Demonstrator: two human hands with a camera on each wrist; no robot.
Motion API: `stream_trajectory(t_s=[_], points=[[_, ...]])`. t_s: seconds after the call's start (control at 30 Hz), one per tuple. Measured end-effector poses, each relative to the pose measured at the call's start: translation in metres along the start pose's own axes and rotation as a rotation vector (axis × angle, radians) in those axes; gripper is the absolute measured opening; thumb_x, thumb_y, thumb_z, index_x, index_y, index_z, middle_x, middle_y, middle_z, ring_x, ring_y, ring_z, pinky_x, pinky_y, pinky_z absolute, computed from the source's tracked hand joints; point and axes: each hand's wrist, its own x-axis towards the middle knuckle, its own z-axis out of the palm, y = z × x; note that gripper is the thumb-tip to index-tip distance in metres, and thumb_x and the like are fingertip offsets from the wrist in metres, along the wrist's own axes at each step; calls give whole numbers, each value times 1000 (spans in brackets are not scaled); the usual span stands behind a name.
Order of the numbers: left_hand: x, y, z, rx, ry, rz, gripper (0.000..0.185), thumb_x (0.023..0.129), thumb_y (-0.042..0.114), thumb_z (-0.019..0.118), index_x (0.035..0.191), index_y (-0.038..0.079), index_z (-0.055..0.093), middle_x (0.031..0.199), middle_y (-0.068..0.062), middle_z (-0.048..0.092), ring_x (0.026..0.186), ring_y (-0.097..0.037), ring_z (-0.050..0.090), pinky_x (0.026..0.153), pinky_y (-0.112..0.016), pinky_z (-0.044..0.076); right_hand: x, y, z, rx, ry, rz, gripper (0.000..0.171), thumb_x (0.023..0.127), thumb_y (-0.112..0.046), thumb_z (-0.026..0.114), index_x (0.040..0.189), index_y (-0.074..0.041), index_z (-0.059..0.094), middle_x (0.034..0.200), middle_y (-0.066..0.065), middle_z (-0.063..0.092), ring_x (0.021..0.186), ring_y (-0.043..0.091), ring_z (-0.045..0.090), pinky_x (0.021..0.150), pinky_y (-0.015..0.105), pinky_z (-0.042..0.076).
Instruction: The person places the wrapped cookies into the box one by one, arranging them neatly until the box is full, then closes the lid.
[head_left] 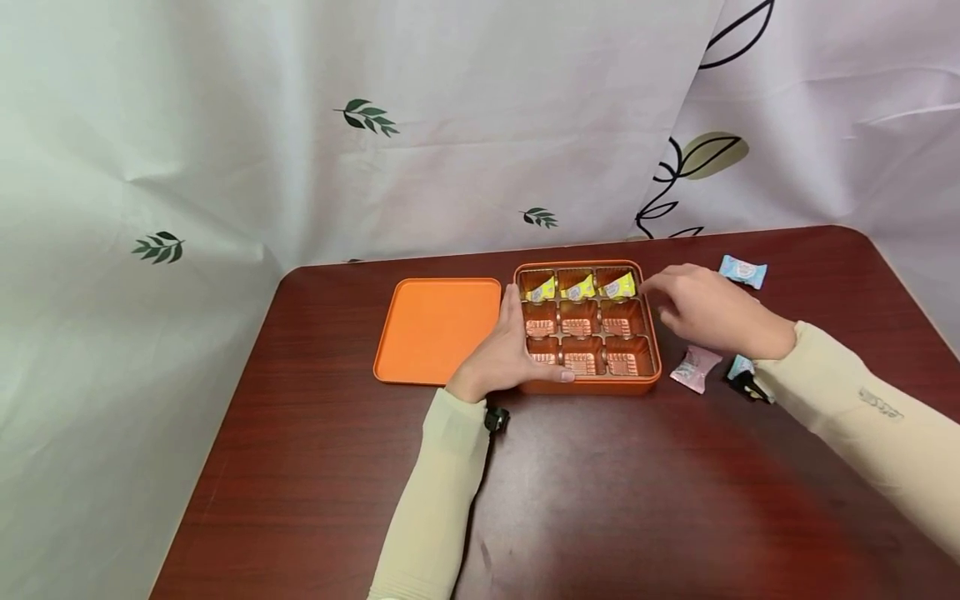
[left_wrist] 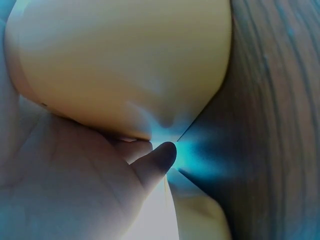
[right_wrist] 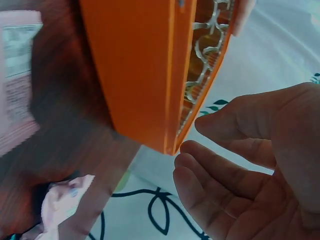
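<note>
An orange box (head_left: 611, 387) with a copper-coloured divided tray (head_left: 597, 336) stands on the table. Three yellow wrapped candies (head_left: 579, 288) sit in its back row of compartments; bare ribbed floors show in the middle and front rows. My left hand (head_left: 501, 354) rests against the box's left front corner, fingers straight along the left side, thumb along the front edge. By the back right corner is my right hand (head_left: 708, 312), fingers loosely bent, thumb and fingertips apart. The right wrist view shows nothing between those fingers (right_wrist: 205, 172). The orange lid (head_left: 438, 329) lies left of the box.
Right of the box lie a pink wrapped candy (head_left: 695, 368), a light-blue one (head_left: 742, 272) and a blue-and-black wrapped piece (head_left: 742, 379) partly under the right sleeve. A patterned curtain (head_left: 450, 167) hangs behind the dark red table (head_left: 337, 467).
</note>
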Motion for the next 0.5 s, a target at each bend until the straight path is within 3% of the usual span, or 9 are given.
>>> stream_trajectory(t_s=[0.3, 0.5], points=[[0, 0, 0, -1, 1, 0, 149, 69, 59, 87, 155, 21, -29, 162, 2, -32, 152, -17, -8, 118, -41, 26, -20, 11, 8, -28, 4, 15, 33, 82, 6, 67, 114, 7, 68, 106, 19, 69, 94, 34, 64, 78, 50, 53], [0, 0, 0, 10, 11, 3, 150, 68, 61, 87, 155, 21, -30, 163, 0, -30, 153, -20, -5, 117, -42, 28, -31, 19, 17, -30, 16, -52, 35, 74, 10, 67, 109, 7, 69, 102, 15, 70, 87, 29, 64, 77, 47, 51]])
